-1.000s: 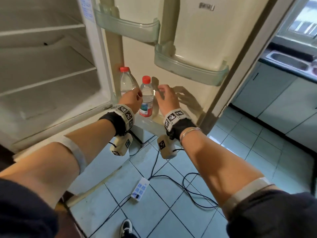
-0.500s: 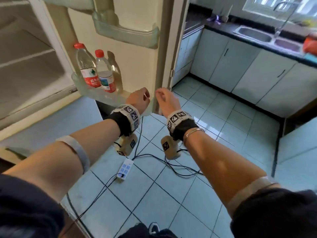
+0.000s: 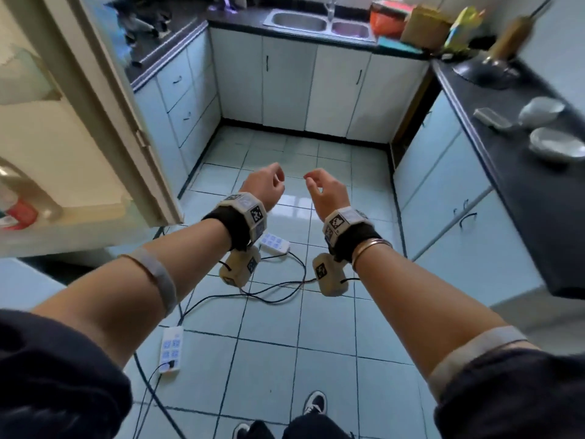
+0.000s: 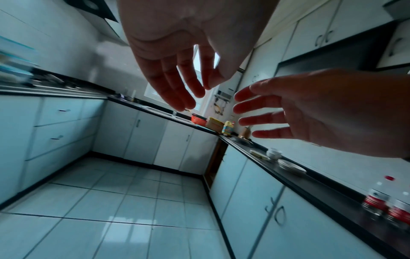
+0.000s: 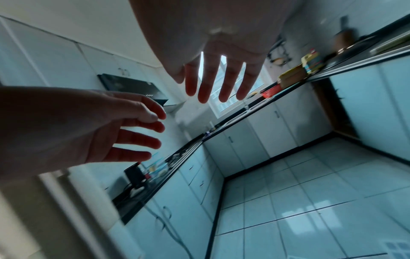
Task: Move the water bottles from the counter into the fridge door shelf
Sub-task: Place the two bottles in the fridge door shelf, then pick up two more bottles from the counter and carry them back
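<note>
Both hands hang empty over the tiled floor in the head view. My left hand (image 3: 269,182) and right hand (image 3: 316,185) face each other with loosely curled fingers. The wrist views show the same relaxed fingers of the left hand (image 4: 177,78) and the right hand (image 5: 217,84), with nothing between them. Two water bottles (image 4: 377,199) with red labels stand on the dark counter (image 4: 321,192) at the right, away from both hands. At the far left a blurred red-labelled bottle (image 3: 19,213) stands in the fridge door shelf (image 3: 95,213).
The open fridge door edge (image 3: 139,137) juts in at the left. White bowls (image 3: 541,110) and a plate (image 3: 555,144) sit on the right counter (image 3: 522,191). The sink (image 3: 300,22) lies ahead. Power strips (image 3: 274,242) and cables lie on the floor.
Both hands have let go of the bottles in the door shelf and drawn back. The view has swung right, from the fridge door towards the kitchen floor and counters.
</note>
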Available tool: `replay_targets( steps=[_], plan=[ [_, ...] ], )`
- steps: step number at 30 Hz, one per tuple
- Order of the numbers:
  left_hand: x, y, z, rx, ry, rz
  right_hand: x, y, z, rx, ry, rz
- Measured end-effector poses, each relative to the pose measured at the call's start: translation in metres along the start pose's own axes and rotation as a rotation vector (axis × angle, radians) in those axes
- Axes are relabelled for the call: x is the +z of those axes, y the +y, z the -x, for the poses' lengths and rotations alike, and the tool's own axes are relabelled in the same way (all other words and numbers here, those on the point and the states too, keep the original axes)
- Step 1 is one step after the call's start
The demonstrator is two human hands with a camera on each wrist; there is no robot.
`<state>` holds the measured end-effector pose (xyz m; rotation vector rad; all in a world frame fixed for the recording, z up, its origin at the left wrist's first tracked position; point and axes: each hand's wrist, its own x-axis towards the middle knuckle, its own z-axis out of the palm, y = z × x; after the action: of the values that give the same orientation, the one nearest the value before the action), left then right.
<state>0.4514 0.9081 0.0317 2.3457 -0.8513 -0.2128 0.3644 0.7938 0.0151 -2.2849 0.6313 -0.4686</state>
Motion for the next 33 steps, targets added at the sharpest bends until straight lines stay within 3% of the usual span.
replay_targets(
  steps=[17,33],
  plan=[
    [0.250,0.303,-0.110,0.363,-0.290,0.065,-0.277,0.261,-0.017,0.345,0.371,0.093],
    [0.448,0.543,-0.189,0.748,-0.604,0.131,-0.459,0.457,-0.010,0.713,0.761,0.175]
  ],
)
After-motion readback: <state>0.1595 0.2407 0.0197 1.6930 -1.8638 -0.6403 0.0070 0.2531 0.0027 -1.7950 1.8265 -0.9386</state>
